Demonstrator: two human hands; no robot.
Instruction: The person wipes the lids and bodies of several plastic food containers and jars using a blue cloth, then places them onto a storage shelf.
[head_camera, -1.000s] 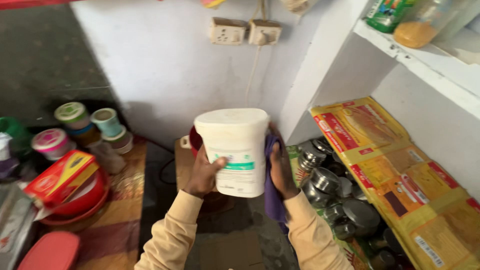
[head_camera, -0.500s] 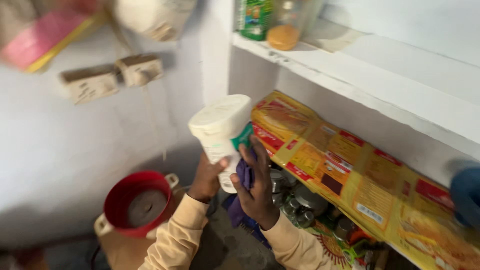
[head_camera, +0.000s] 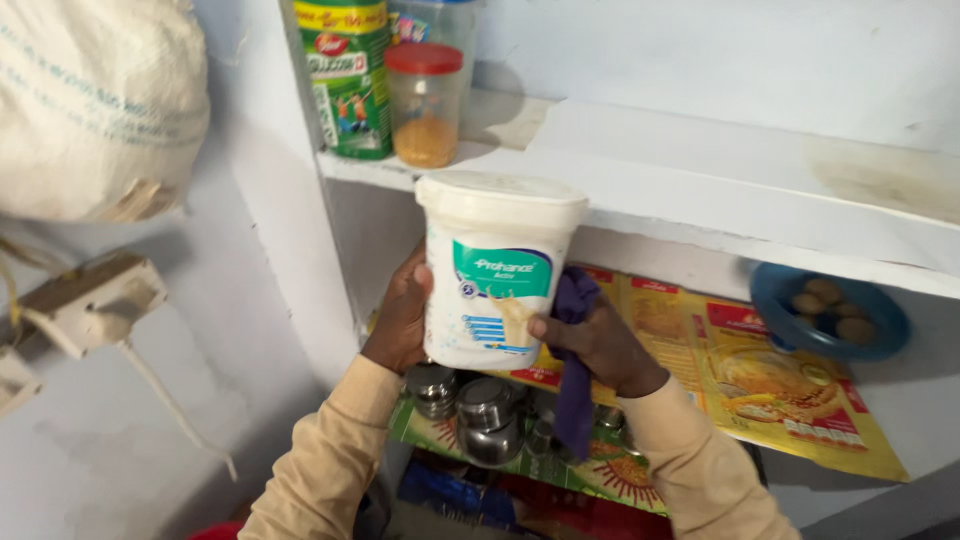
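Lifted now from low over the dark surface, where it hung a second ago, to just under the white shelf edge: one white plastic tub with teal label, upright, lid on, level with the shelf's front lip but not yet resting on it. Clamped between both hands: left hand wrapped round the tub's left side, fingers pressed to the wall; right hand gripping the lower right side, thumb across the label, with one purple cloth pinched between palm and tub and hanging down.

On the shelf above, three containers: one green printed tin, one clear jar with red lid and orange contents, one clear box behind, only partly in view. To the right, one blue bowl holding small round brown pieces, perhaps five, hard to count. Below, several steel pots, at least three. Upper left, one white sack.
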